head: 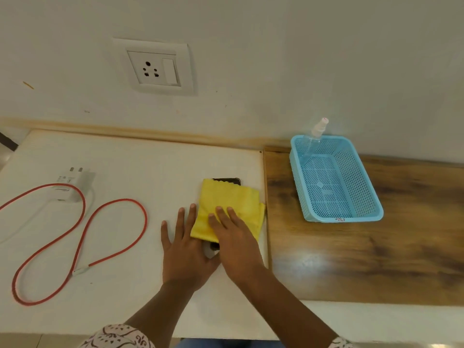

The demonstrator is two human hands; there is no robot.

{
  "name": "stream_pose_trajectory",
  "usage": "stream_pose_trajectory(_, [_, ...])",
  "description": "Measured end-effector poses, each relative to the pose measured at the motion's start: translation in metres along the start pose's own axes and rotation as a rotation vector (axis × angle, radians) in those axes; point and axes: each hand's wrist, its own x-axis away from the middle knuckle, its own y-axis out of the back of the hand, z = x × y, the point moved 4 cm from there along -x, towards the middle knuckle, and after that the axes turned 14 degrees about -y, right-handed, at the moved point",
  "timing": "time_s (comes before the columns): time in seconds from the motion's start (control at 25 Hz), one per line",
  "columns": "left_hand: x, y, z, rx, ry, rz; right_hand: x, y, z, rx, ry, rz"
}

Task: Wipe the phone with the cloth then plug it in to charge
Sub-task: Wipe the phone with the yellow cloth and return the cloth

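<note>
A yellow cloth (231,207) lies folded over a dark phone (227,181) on the white tabletop (125,162); only the phone's far edge and a bit of its near end show. My right hand (236,244) presses flat on the cloth with fingers spread. My left hand (184,249) rests flat beside the cloth, its thumb side touching the phone's near end. A white charger adapter (71,183) with a red cable (100,222) lies at the left, the cable's white plug end (80,270) loose on the table. A white wall socket (153,68) sits above.
A light blue perforated basket (334,182) stands on the brown wooden surface (376,259) at the right, with a clear spray bottle (315,136) leaning in its far corner. A raised edge separates the white tabletop from the wooden one.
</note>
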Motion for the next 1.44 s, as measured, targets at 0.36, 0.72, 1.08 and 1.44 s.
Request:
stream_pose_trajectory(0.36, [0.001,0.003,0.000,-0.044,-0.022,0.058,0.047,0.003,0.011,-0.020,-0.084,0.080])
stream_pose_trajectory(0.72, [0.000,-0.006,0.003,-0.069,0.040,0.032,0.083,0.051,-0.048,-0.475,-0.238,0.418])
stream_pose_trajectory(1.08, [-0.002,-0.003,0.000,-0.059,0.041,0.008,-0.038,0.153,-0.056,-0.482,-0.341,-0.322])
stream_pose_trajectory(1.44, [-0.002,0.001,-0.001,-0.026,0.005,0.008,-0.061,0.010,0.022,0.055,-0.097,-0.042])
